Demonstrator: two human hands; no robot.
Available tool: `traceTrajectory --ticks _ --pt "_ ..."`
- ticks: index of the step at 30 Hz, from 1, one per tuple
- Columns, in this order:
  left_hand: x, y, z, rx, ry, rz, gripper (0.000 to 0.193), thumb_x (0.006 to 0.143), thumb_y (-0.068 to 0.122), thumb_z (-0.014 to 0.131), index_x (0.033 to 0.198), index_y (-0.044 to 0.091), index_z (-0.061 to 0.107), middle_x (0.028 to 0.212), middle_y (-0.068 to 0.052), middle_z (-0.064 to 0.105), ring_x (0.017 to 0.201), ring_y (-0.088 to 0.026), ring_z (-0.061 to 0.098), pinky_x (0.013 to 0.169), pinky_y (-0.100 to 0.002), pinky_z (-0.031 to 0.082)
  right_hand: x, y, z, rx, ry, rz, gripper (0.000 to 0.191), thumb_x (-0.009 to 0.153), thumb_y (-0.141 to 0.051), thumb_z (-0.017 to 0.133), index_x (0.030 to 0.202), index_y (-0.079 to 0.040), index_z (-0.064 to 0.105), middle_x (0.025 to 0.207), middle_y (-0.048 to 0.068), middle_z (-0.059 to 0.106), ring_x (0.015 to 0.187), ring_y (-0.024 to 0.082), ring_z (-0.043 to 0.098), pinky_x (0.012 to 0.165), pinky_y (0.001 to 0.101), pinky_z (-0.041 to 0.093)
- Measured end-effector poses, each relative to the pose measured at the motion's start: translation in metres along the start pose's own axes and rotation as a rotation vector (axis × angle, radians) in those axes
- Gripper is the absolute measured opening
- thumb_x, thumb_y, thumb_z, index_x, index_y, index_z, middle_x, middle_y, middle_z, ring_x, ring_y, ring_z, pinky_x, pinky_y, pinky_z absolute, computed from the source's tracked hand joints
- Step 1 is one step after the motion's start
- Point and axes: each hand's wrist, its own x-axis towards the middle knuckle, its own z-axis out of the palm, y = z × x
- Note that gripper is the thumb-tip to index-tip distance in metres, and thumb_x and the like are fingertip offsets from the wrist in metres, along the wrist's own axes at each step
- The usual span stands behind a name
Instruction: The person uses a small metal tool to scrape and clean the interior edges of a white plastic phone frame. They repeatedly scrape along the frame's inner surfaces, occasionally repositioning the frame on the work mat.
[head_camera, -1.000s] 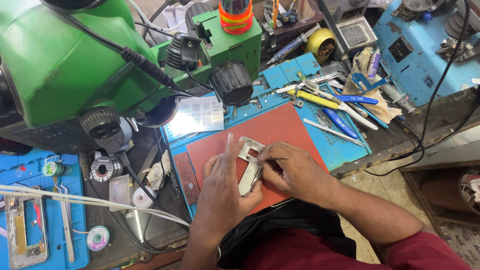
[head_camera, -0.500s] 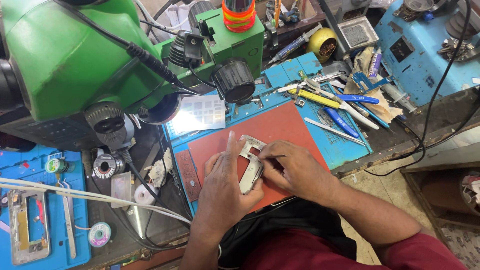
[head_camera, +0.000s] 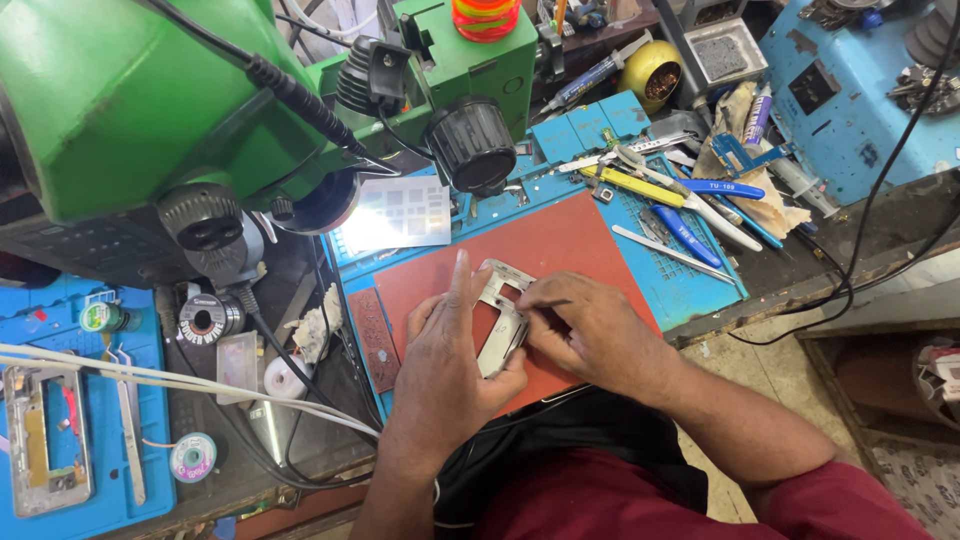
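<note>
Head view: since a second ago, both hands remain on the silver phone frame (head_camera: 502, 318), left hand (head_camera: 447, 360) fingers clamped on its edge, right hand (head_camera: 585, 325) fingertips pinched at its middle, so handling continues over the red mat (head_camera: 570, 245).

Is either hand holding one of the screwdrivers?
No: both the left hand and right hand grip the metal phone frame.

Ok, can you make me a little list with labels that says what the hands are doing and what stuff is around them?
left hand: steadies the silver phone frame from the left, index finger straight
right hand: pinches the frame's right edge
under them: red mat on a blue work mat
above: green microscope
right of mat: tweezers and blue-handled tools
far left: another phone frame
</note>
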Motion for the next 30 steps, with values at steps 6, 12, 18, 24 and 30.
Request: traceTrajectory --ticks 6,12,18,24,30 --pt "0.002 -0.001 0.002 0.0 -0.014 -0.015 0.107 0.076 0.022 0.083 0.156 -0.01 0.019 0.134 -0.016 0.063 0.12 -0.03 0.064 0.112 -0.048 0.037 0.003 0.001 0.0 -0.01 0.06 0.018 0.019 0.09 -0.007 0.071 0.108 -0.001 0.066 0.103 0.015 0.071 0.092 0.03 0.074 0.078 0.0367 0.06" --pt "0.004 0.007 0.002 0.018 -0.008 -0.026 0.107 0.074 0.023 0.083 0.155 -0.009 0.022 0.136 -0.014 0.062 0.12 -0.03 0.062 0.11 -0.048 0.036 0.002 -0.003 -0.008 0.027 0.001 0.291 0.015 0.088 -0.009 0.072 0.101 -0.003 0.069 0.091 0.011 0.073 0.075 0.025 0.076 0.067 0.0352 0.059" --pt "0.009 0.012 -0.001 0.029 0.002 -0.019 0.107 0.072 0.023 0.084 0.155 -0.009 0.022 0.139 -0.014 0.059 0.118 -0.032 0.062 0.109 -0.048 0.036 0.003 -0.002 -0.013 0.018 0.018 -0.003 0.019 0.091 -0.009 0.072 0.106 -0.001 0.068 0.099 0.014 0.073 0.087 0.028 0.074 0.074 0.0348 0.06" --pt "0.01 0.019 0.002 0.039 0.013 -0.017 0.111 0.072 0.024 0.084 0.155 -0.009 0.019 0.14 -0.013 0.059 0.117 -0.033 0.062 0.107 -0.048 0.037 -0.001 -0.001 -0.019 0.006 0.073 0.11 0.016 0.088 -0.008 0.071 0.102 -0.001 0.068 0.095 0.013 0.072 0.079 0.025 0.074 0.068 0.0329 0.059" --pt "0.003 0.014 0.008 0.043 0.028 -0.022 0.115 0.072 0.025 0.086 0.157 -0.008 0.016 0.141 -0.014 0.058 0.12 -0.032 0.061 0.106 -0.047 0.036 -0.007 0.001 -0.018 0.075 0.012 0.099 0.013 0.092 -0.008 0.071 0.105 -0.004 0.072 0.096 0.01 0.074 0.079 0.021 0.076 0.069 0.0297 0.06"
